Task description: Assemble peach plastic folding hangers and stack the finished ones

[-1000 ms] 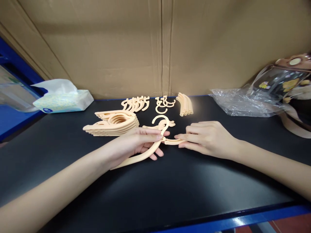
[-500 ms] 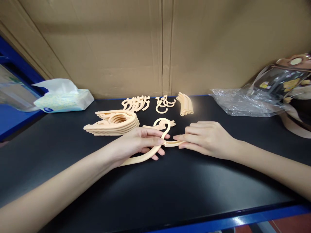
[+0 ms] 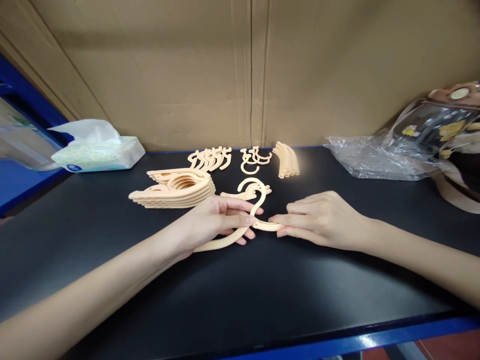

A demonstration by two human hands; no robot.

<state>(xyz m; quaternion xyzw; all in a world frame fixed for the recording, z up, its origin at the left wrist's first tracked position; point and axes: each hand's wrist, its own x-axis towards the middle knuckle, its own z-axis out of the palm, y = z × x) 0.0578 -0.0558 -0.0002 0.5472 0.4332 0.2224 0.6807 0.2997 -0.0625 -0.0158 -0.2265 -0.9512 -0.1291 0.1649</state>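
Observation:
My left hand (image 3: 215, 220) pinches a cream plastic hanger at the base of its hook (image 3: 261, 197). One curved arm (image 3: 219, 244) of that hanger runs down to the left under the palm. Between thumb and fingers, my right hand (image 3: 318, 220) grips the hanger's other arm piece (image 3: 267, 227), whose inner end meets the hook base at my left thumb. Whether the two are joined there I cannot tell. Just behind the hook, more cream pieces (image 3: 240, 195) lie on the black table (image 3: 240, 300).
Left of centre sits a stack of folded cream hangers (image 3: 180, 194). Behind it are loose hanger parts (image 3: 210, 159), hooks (image 3: 250, 169) and a bundle of curved pieces (image 3: 287, 161). A tissue pack (image 3: 101, 154) stands left; plastic wrap (image 3: 378, 160) and a clear bag (image 3: 427, 120) lie right. Cardboard (image 3: 187, 75) backs the table.
The hook has turned slightly, its curve now more upright and shifted right. My right hand and its arm piece have moved only a little.

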